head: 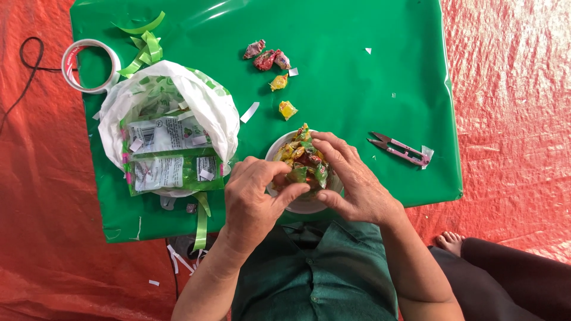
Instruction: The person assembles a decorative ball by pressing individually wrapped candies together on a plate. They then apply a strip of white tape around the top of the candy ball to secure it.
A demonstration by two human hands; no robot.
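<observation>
Head view: left hand [253, 199] and right hand [351, 181], fingers curled shut, pinch a cluster of wrapped candies [303, 160] over a white bowl [306, 205] on the green worktop [357, 89]. Bundling apparently under way; securing it would call for tape roll [90, 65] or snips [399, 148].

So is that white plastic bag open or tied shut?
Open: the white plastic bag gapes wide, showing green packets inside.

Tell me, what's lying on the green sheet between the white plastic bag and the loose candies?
In the head view, one small white paper strip lies on the green sheet between the white plastic bag and the loose candies; otherwise it's bare.
</observation>
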